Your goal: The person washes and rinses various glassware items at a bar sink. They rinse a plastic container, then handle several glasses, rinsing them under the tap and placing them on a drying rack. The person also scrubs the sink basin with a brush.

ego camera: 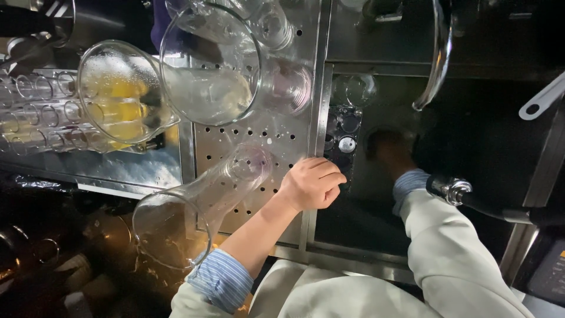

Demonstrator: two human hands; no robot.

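Head view: we rest our clenched left hand (311, 184) on the sink edge (322, 112) just right of the upturned glass carafe (200, 203), right hand (389, 154) submerged, grip unclear, so next needs feel.

Single head-worn view, aimed steeply down from close above, perforated steel bench (259, 138) and dark sink (471, 141) framed.

Clear glass flask (200, 200) on its side on perforated steel tray, mouth toward camera, prob. empty.
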